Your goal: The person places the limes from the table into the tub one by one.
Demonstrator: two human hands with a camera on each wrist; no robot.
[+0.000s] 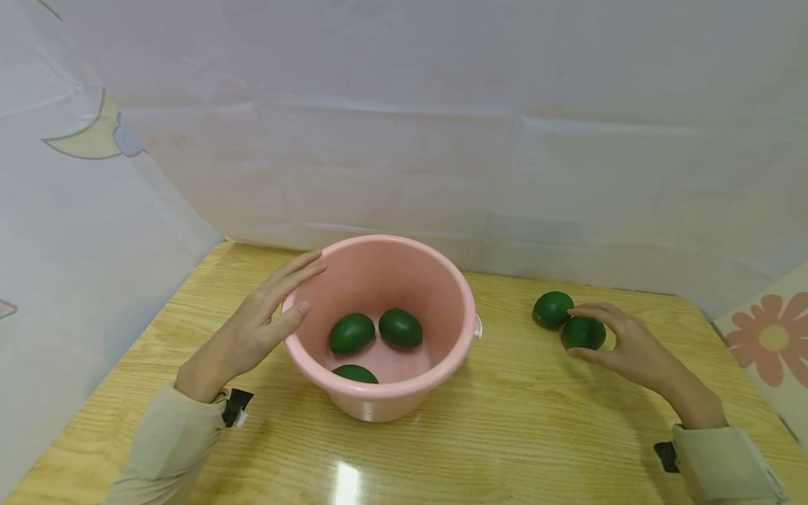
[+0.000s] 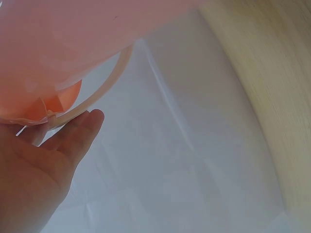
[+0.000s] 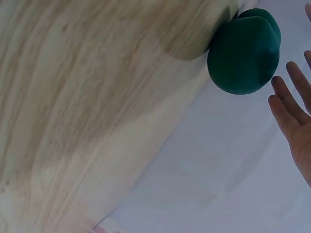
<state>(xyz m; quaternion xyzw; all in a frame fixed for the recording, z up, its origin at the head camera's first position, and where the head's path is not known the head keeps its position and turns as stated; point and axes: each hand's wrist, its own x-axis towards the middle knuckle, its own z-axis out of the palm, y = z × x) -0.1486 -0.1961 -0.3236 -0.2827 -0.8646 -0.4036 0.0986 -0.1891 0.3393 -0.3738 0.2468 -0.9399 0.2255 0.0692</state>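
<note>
First and widest, pale creased cloth [image 1: 391, 175], hung down to the back edge of the wood-grained table [image 1: 505, 435]. Next, upright on that, left of the middle, pink bucket [image 1: 379, 407]. Then beige sleeves [image 1: 170, 435], drawn to both wrists. Close to the left fingertips in the left wrist view, pale curved handle [image 2: 107, 87]. Now left hand [image 1: 255, 322]: laid on the bucket's left rim, fingers long and nearly straight, thumb spread well apart, resting rather than clenched. Right hand [image 1: 637, 351]: parted wide between thumb and fingers, set about the nearer of two fruits [image 1: 587, 333] on the table, right of the bucket; not closed on it, contact impossible to tell. Just behind and left of that one, its neighbour [image 1: 553, 308]. On the bucket's floor, three more green ones [image 1: 351, 333], the frontmost partly hidden by the rim. Smallest, dark straps [image 1: 236, 408] at the cuffs.
</note>
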